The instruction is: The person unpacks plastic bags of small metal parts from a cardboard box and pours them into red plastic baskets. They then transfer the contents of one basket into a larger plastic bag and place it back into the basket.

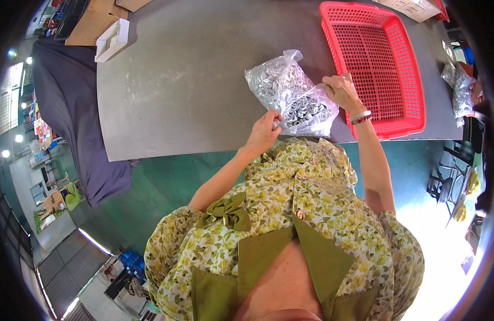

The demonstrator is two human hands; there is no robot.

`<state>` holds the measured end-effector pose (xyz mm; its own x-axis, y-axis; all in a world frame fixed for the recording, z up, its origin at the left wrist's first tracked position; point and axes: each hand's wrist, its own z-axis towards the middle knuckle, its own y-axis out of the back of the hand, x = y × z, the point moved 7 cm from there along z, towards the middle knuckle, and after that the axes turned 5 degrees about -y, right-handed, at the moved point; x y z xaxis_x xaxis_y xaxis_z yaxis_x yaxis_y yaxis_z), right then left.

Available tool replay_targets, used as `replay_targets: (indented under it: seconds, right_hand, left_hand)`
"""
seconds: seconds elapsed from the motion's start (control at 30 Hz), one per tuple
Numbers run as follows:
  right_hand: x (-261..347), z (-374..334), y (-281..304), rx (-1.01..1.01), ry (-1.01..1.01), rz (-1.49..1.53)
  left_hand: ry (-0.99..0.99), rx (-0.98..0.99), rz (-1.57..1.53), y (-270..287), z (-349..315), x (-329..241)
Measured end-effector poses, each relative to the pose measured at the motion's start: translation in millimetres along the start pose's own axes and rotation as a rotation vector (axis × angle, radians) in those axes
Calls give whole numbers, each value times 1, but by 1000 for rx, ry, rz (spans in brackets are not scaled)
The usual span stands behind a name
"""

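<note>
A clear plastic bag (290, 88) full of small silvery metal parts rests on the grey table near its front edge. Its mouth gapes toward me, and loose dark and shiny pieces show inside. My left hand (266, 130) pinches the near left edge of the bag's mouth. On the other side, my right hand (342, 92) is closed on the bag's right edge, lifting the film a little. A bracelet circles my right wrist. The parts' exact kind is too small to tell.
Right of the bag stands a red plastic basket (420, 101) with a perforated bottom. A small white box (112, 40) sits at the table's (172, 96) far left corner, beside cardboard. Dark cloth (78, 112) hangs off to the left. More bagged parts (462, 91) are beyond the right edge.
</note>
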<state>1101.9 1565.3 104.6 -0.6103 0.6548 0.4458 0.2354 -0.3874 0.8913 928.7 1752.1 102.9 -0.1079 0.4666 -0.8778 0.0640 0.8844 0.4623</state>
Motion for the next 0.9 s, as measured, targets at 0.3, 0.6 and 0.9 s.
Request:
replay_targets:
  seconds: [0.3,0.6,0.9]
  right_hand:
    - [24,-10,1,75,27,-67]
    - [137,2,-21,112,349,-267]
    - [122,21,-35,67,523,-167]
  left_hand:
    - [21,-134,-130,4,-19,5]
    - [106,-233,-205,5,-18,1]
    - [71,-195,-393,-11,-14,20]
